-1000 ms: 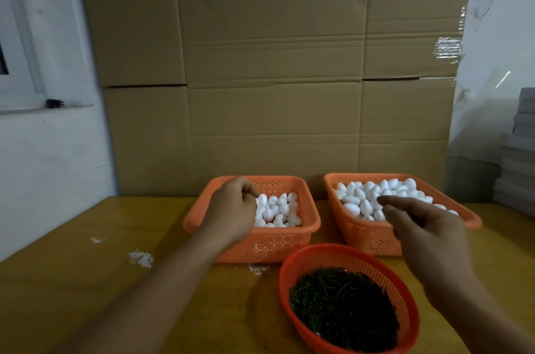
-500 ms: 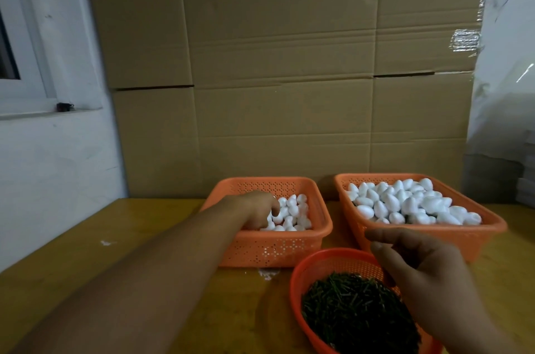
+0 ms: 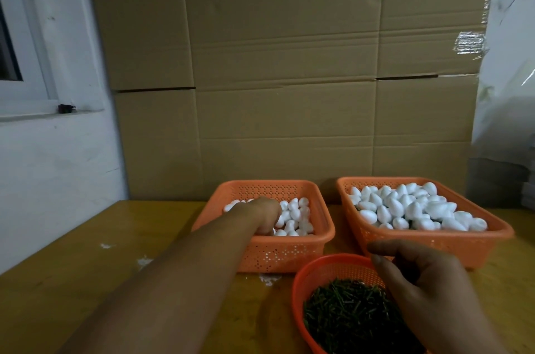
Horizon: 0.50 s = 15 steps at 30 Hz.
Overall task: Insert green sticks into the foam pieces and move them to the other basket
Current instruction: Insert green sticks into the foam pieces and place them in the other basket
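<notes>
Head view. Step in hand, my read: fetch one foam egg with the left hand (image 3: 262,216) while the right hand (image 3: 425,293) fetches one green stick. To do it well: pinch a single egg off the top of the pile, not a clump, and lift clear of the wall; take one stick by its middle so a long end stays free to push into the foam.

Left hand pose: arm runs from 7 o'clock up to the left orange basket (image 3: 324,233), knuckles up, fingers curled down into the foam eggs (image 3: 295,217). Whether it clamps an egg, cannot tell; fingertips are hidden among the eggs.

Right hand pose: at 5 o'clock, over the far rim of the round orange basket (image 3: 298,290) holding the green sticks (image 3: 344,313). Fingers loosely bent, index and thumb spread apart, nothing between them.

Task things: left basket at 6 o'clock, partly filled. Right orange basket (image 3: 434,240) at 4 o'clock, heaped with foam eggs; sticks in them not discernible. Which basket is the target, cannot tell. All sit on the wooden table (image 3: 86,267); cardboard boxes (image 3: 289,78) behind.
</notes>
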Tool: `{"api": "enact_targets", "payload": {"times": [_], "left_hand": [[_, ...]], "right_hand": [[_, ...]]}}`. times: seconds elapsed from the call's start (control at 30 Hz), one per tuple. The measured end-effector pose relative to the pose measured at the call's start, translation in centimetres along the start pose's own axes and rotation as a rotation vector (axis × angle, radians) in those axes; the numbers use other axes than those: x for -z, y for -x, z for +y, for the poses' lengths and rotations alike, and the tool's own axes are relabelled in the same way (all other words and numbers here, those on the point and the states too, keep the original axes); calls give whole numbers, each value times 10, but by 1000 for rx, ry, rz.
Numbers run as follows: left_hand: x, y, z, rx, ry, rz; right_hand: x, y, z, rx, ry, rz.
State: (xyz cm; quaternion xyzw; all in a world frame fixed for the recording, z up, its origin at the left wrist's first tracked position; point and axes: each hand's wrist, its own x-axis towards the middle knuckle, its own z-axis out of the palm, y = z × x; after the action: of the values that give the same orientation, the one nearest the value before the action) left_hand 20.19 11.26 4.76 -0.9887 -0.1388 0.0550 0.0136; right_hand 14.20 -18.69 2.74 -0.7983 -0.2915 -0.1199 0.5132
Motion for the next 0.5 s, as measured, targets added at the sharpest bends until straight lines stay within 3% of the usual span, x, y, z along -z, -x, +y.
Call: {"api": "enact_targets", "payload": {"times": [0.3, 0.5], "left_hand": [[4, -2, -3, -40, 76, -79], [20, 17, -7, -138, 450, 176]], "right_hand": [[-2, 0, 3, -13, 20, 8], [1, -2, 4, -13, 35, -9]]}}
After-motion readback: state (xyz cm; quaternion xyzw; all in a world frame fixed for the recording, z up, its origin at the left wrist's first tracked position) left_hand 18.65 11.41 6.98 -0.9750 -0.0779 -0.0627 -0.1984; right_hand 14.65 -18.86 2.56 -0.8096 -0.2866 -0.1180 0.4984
